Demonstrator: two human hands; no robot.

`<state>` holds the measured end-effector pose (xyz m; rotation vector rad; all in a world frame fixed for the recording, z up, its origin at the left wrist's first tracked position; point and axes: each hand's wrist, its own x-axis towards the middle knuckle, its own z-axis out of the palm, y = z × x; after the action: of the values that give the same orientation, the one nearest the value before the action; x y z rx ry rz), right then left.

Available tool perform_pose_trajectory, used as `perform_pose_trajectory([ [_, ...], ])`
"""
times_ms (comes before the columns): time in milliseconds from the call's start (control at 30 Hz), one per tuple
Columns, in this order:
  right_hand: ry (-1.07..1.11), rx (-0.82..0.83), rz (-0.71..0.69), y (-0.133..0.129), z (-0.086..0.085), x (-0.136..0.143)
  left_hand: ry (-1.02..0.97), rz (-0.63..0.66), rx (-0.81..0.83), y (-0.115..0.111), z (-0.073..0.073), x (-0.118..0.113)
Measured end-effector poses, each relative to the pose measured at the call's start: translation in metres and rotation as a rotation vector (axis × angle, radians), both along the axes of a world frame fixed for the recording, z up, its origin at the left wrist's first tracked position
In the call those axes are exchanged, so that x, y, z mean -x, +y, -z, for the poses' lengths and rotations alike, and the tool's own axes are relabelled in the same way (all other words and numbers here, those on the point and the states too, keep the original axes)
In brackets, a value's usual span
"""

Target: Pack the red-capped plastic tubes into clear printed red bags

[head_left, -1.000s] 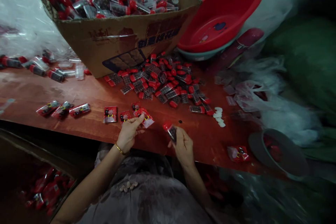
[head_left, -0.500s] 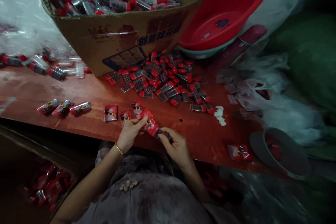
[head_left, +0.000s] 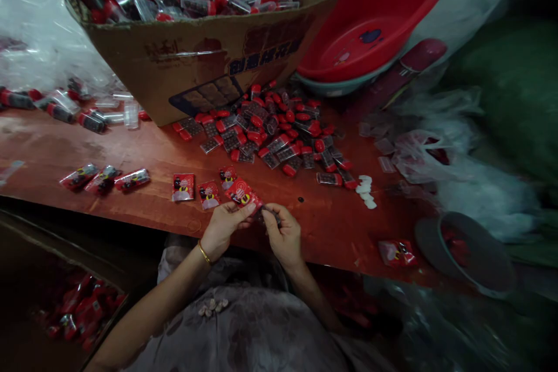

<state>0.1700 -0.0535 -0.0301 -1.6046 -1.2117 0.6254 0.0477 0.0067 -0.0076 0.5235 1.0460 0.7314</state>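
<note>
My left hand (head_left: 223,229), with a gold bracelet at the wrist, pinches a red printed packet (head_left: 242,193) above the table's front edge. Close on its right, my right hand (head_left: 282,235) grips a small dark tube (head_left: 275,218) at the packet's lower right end; the fingers partly hide it. Just left of the held packet lie a flat red packet (head_left: 210,194) and another (head_left: 183,186). Beyond my hands is a pile of clear tubes with red caps (head_left: 279,145).
A cardboard box (head_left: 196,64) full of capped tubes stands behind. Nested basins (head_left: 375,23) lean at its right. Filled packets (head_left: 133,179) lie left. White pieces (head_left: 365,192), a packet (head_left: 396,253) and a round container (head_left: 475,256) are on the right.
My left hand has shifted down and right along the packet, its thumb now near the packet's lower end. My right hand has moved slightly left and up, closer to my left.
</note>
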Motion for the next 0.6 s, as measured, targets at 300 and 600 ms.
perform_pose_trajectory([
  [300,-0.022,-0.027,0.114,0.007,0.003,0.018,-0.008,-0.173,-0.115,-0.012,0.006,-0.016],
  [600,0.303,0.022,0.140,0.011,0.009,0.019,-0.021,-0.141,-0.198,-0.015,0.006,-0.011],
])
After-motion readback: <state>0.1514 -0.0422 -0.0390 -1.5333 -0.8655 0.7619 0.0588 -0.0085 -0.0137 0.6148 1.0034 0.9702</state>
